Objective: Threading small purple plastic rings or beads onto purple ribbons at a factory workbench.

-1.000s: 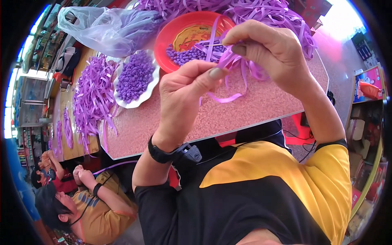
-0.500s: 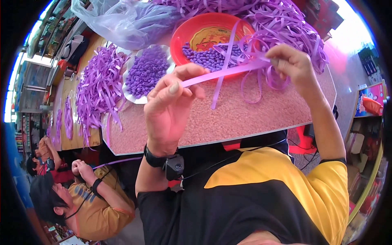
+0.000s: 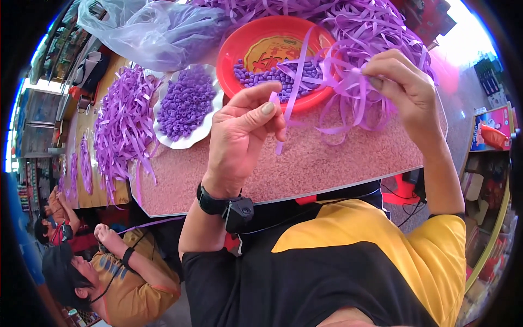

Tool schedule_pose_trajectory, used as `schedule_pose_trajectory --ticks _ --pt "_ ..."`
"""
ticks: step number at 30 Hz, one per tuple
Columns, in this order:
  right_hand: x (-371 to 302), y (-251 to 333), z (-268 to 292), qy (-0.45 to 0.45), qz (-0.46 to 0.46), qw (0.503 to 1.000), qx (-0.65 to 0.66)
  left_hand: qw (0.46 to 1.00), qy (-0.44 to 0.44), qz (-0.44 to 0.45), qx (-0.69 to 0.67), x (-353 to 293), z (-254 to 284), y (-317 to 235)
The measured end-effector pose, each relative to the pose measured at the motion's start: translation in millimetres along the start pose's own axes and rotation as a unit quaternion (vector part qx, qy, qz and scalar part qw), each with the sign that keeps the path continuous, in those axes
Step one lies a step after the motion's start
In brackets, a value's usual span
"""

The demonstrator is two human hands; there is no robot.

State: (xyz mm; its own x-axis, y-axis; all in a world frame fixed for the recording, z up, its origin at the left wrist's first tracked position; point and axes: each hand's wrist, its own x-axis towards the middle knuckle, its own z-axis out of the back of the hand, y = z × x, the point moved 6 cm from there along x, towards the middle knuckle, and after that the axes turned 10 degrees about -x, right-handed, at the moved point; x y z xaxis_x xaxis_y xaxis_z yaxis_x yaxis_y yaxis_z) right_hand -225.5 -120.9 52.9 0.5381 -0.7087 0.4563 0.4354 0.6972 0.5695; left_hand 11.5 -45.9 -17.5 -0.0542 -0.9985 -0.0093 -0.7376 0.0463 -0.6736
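Note:
My left hand [image 3: 234, 131] pinches the end of a purple ribbon [image 3: 274, 98] between thumb and forefinger, in front of the red plate [image 3: 226, 57]. On the right, the thumb and fingers of my right hand [image 3: 406, 84] close on purple ribbon beside looped strands [image 3: 357, 101]. Purple beads [image 3: 256, 76] lie in the plate, and one ribbon strip [image 3: 299, 76] hangs across it. Left of the plate, a white scalloped dish [image 3: 180, 143] holds many more purple beads [image 3: 185, 103].
Heaped purple ribbons [image 3: 376, 27] fill the table's far right. A clear plastic bag [image 3: 152, 32] lies at the far left, near a ribbon bundle [image 3: 122, 120]. The pink tabletop [image 3: 348, 158] ends before me. At left, a co-worker [image 3: 131, 272] holds a purple ribbon.
The ribbon stretched between my hands has gone slack and no longer spans them. My left hand has shifted right, and my right hand slightly right and up.

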Motion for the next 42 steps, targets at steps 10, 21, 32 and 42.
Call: schedule_pose_trajectory --ticks 10,21,32,42 --pt "19 42 -53 0.018 0.156 0.983 -0.096 0.994 -0.075 0.058 0.054 -5 7 14" --pt "25 11 -15 0.017 0.081 0.917 -0.389 0.991 -0.105 0.043 0.068 -8 7 14" --pt "14 47 -59 0.054 0.179 0.975 -0.122 0.990 -0.085 0.071 0.089 -10 6 16" --pt "14 43 -62 0.032 0.176 0.978 -0.103 0.991 -0.079 0.074 0.077 -11 4 16"
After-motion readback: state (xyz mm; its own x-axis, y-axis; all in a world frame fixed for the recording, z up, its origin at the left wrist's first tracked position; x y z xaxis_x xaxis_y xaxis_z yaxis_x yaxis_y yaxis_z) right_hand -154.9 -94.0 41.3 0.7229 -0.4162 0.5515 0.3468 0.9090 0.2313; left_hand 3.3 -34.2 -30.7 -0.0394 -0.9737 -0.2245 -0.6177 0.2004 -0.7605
